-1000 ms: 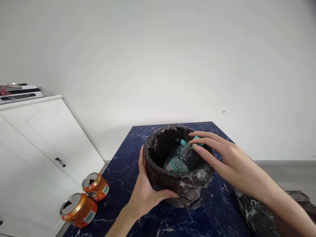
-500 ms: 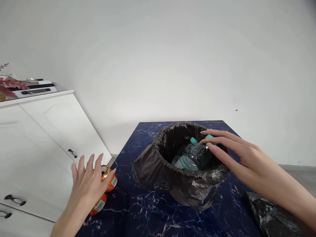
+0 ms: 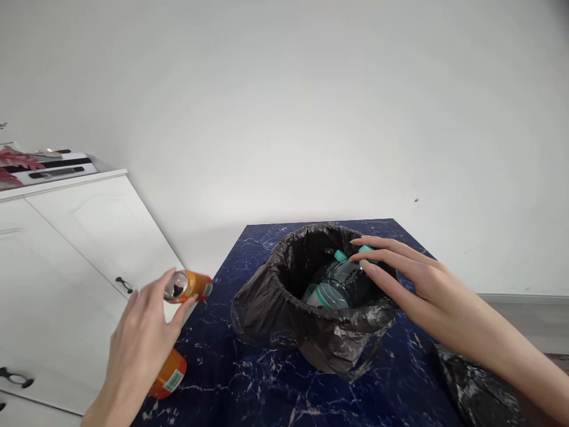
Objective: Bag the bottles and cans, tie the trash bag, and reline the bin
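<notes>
One can (image 3: 169,373) lies half hidden behind the left hand (image 3: 142,341).

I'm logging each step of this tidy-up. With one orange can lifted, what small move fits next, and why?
Probably carry the orange can in the left hand rightward over the lined bin. The can is off the table, the bin mouth is open beside it, and the right hand rests on the bottles inside.

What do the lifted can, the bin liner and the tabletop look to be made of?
Orange can: likely aluminium, with a shiny silver top and printed glossy wall.
Bin liner: thin black plastic film, crinkled with a dull sheen.
Tabletop: dark blue marble-look surface with white veins; real stone uncertain.
</notes>
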`<move>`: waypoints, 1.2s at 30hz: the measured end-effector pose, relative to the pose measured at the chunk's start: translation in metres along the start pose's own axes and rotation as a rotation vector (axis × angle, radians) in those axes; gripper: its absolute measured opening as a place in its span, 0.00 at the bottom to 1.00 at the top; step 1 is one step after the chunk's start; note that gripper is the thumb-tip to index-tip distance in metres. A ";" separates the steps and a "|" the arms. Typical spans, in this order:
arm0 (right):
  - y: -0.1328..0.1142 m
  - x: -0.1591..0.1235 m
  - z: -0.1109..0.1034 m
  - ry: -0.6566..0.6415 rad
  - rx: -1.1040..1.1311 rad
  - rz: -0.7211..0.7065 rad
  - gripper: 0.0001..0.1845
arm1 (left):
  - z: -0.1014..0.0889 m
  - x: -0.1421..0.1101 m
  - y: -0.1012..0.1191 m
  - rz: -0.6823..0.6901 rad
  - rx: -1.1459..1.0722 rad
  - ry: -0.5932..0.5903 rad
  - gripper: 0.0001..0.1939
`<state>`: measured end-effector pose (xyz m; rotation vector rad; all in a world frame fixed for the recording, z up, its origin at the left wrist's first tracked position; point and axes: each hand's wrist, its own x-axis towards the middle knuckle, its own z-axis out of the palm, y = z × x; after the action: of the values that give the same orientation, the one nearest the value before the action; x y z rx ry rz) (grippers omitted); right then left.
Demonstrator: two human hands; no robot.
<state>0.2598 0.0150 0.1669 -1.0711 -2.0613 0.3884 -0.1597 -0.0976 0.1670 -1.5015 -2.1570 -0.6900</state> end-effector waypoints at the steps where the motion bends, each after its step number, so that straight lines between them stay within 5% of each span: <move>1: -0.001 0.000 0.000 -0.006 0.007 0.006 0.24 | -0.012 0.004 0.017 -0.001 -0.041 0.071 0.29; 4: -0.002 0.001 -0.001 -0.019 0.024 0.025 0.26 | -0.046 0.015 0.070 0.108 -0.219 0.349 0.32; 7: -0.003 0.002 -0.002 -0.013 0.032 0.016 0.25 | -0.069 0.026 0.118 0.225 -0.523 0.417 0.37; 11: -0.003 0.004 -0.002 0.011 0.054 -0.037 0.22 | -0.075 0.045 0.163 0.400 -0.703 0.198 0.45; 15: -0.004 0.007 -0.003 0.019 0.087 -0.038 0.23 | -0.062 0.066 0.191 0.476 -0.583 -0.121 0.43; 21: -0.005 0.009 -0.006 0.003 0.119 -0.026 0.24 | -0.045 0.078 0.212 0.595 -0.372 -0.353 0.27; 36: -0.003 0.008 -0.003 0.002 0.101 -0.017 0.25 | -0.008 0.092 0.219 0.720 -0.108 -0.687 0.33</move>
<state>0.2580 0.0191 0.1744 -0.9929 -2.0251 0.4777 0.0176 0.0288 0.2627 -2.6434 -1.7452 -0.0238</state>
